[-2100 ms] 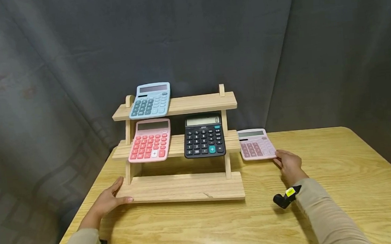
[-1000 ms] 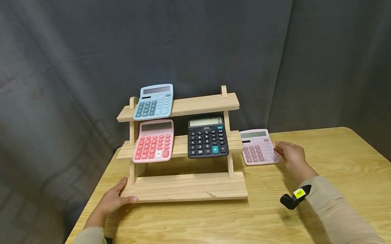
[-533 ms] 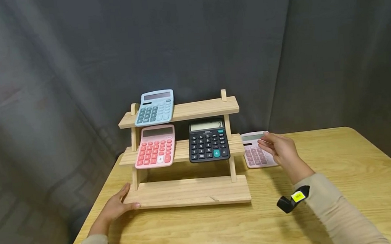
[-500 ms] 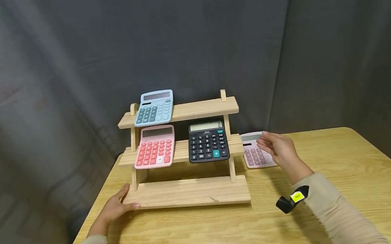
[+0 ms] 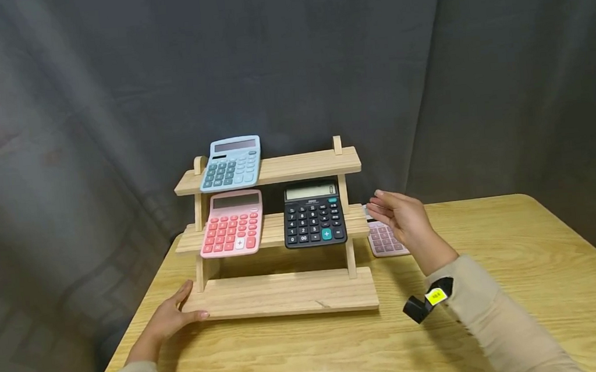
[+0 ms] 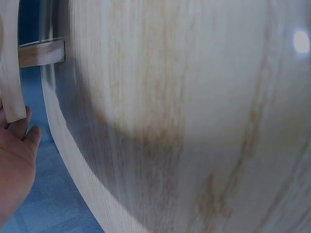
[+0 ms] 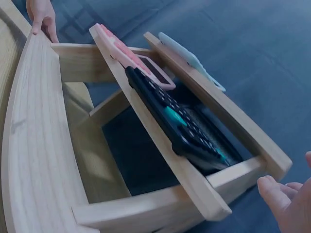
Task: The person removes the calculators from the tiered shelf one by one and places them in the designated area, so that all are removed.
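A three-tier wooden display stand stands on the table, its left end of the bottom shelf gripped by my left hand, thumb at the front edge. My right hand is raised beside the stand's right side, fingers extended, holding nothing. Behind it a pale pink calculator lies on the table, partly covered by the hand. On the top shelf leans a light blue calculator. The middle shelf bears a pink calculator at left and a black calculator at right, its display showing 0.
The wooden table extends to the right of the stand, with its back edge close behind the pale pink calculator. A dark grey curtain hangs behind everything. Both wrists carry black camera mounts.
My right hand has let go of the pale pink calculator's corner, leaving it flat on the table, and moved up and left toward the stand. The left hand keeps its hold.
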Demonstrator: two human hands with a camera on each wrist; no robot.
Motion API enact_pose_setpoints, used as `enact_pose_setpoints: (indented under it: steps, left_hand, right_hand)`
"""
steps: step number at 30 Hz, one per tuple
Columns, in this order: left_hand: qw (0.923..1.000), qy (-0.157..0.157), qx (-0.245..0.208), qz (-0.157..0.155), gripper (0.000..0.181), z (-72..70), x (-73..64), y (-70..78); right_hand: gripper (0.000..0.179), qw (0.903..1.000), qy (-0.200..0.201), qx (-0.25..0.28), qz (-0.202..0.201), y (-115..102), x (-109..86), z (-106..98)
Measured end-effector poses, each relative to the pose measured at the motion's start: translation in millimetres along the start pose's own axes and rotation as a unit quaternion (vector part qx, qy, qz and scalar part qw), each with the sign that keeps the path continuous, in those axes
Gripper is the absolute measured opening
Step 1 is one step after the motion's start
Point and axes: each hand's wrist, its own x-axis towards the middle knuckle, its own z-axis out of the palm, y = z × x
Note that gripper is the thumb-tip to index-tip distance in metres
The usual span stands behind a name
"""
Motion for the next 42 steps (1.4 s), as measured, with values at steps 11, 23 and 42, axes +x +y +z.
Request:
enact_pose_setpoints:
  steps: [11, 23, 42]
  left_hand:
    - [0.9999, -0.002, 0.011, 0.01, 0.101, -3.0, -1.3, 0.1]
    - [0.9993, 0.0, 0.033, 0.019, 0.098, -5.8, -6.7, -2.7]
    - [0.9993, 0.0, 0.028, 0.025, 0.099, 0.3, -0.6, -2.5]
  right_hand:
    - [0.049, 0.9996, -0.009, 0.004, 0.027, -44.0, -74.8, 100.3]
    - [0.044, 0.9979, -0.025, -0.034, 0.048, -33.5, -73.0, 138.5]
    - [0.034, 0.9954, -0.02, -0.085, 0.038, -23.8, -60.0, 172.9]
